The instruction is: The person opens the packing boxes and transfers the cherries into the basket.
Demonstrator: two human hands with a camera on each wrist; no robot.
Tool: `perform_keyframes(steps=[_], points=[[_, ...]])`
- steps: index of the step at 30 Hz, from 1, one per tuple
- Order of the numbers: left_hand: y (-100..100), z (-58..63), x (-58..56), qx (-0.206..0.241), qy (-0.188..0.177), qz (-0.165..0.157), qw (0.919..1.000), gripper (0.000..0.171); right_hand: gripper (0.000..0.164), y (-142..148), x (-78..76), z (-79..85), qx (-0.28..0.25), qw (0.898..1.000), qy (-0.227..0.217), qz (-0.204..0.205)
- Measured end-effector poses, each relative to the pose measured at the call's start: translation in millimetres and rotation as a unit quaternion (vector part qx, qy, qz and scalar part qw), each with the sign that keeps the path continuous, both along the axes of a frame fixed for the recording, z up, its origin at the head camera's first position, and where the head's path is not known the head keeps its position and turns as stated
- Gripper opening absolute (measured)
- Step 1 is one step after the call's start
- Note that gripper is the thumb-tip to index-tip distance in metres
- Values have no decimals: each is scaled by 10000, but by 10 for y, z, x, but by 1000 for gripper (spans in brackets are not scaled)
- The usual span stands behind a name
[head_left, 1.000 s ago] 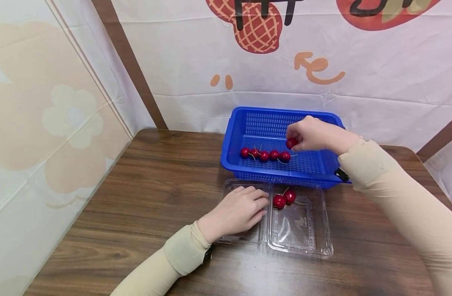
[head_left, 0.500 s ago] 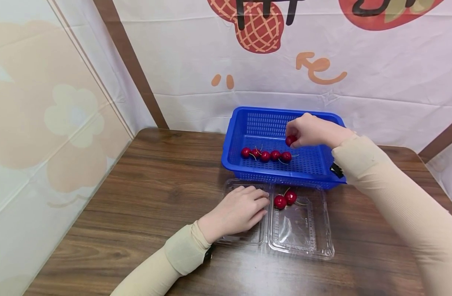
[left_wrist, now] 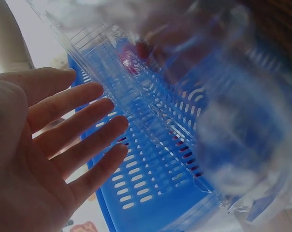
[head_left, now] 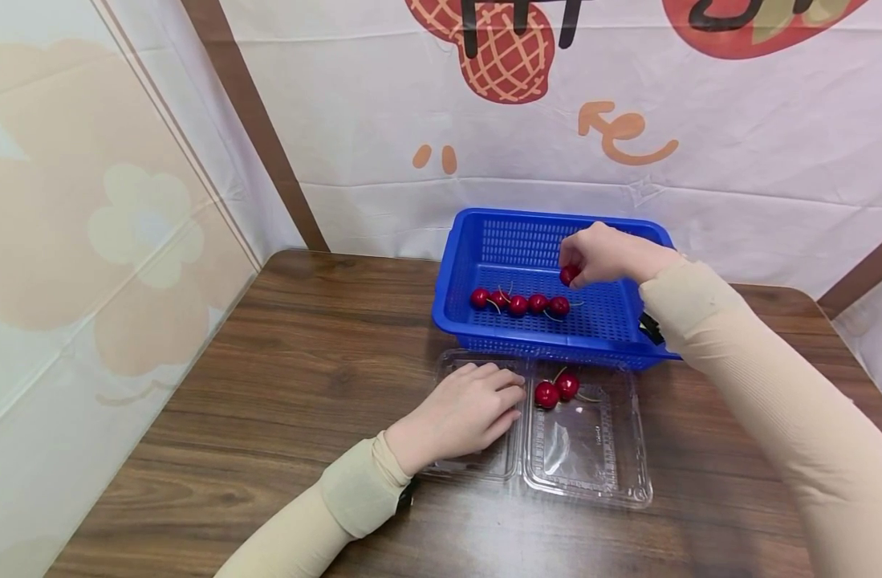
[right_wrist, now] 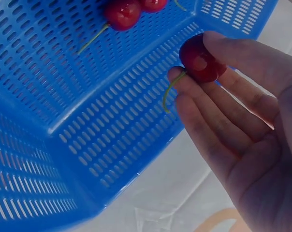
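Note:
Over the right part of the blue basket (head_left: 448, 309), my right hand (head_left: 603, 255) pinches a dark red cherry (right_wrist: 198, 58) between thumb and fingertips. Its green stem (right_wrist: 169, 94) hangs free in the right wrist view. Several more cherries (head_left: 517, 305) lie in a row on the basket floor. In front of the basket is an opened clear plastic clamshell box (head_left: 578, 482), with two cherries (head_left: 556, 390) in its right half. My left hand (head_left: 465, 413) rests over the left half, fingers stretched; the left wrist view shows the palm (left_wrist: 30, 179) and spread fingers beside the clear plastic.
The brown wooden table (head_left: 303, 385) extends to the left and in front of the box. Behind the basket hangs a printed white cloth (head_left: 368, 104), and another covers the left side. The basket's front rim stands close to the box's back edge.
My right hand has risen very slightly with the cherry, and the right forearm has shifted a little left. The left hand, the box and the other cherries stay as they were.

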State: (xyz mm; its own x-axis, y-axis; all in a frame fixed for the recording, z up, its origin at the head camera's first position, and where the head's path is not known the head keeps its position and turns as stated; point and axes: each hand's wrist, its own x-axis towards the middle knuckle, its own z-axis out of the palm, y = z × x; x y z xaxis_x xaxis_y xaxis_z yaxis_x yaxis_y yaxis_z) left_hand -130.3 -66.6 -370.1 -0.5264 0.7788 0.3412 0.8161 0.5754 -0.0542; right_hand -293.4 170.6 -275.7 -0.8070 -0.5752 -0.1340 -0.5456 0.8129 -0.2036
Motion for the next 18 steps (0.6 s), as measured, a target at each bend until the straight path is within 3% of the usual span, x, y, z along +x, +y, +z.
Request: perform_keyframes(steps=[18], points=[[1,-6,-5,0,34,-5,10000,22,25,29,-123,-134,80,9981,-413,-450]])
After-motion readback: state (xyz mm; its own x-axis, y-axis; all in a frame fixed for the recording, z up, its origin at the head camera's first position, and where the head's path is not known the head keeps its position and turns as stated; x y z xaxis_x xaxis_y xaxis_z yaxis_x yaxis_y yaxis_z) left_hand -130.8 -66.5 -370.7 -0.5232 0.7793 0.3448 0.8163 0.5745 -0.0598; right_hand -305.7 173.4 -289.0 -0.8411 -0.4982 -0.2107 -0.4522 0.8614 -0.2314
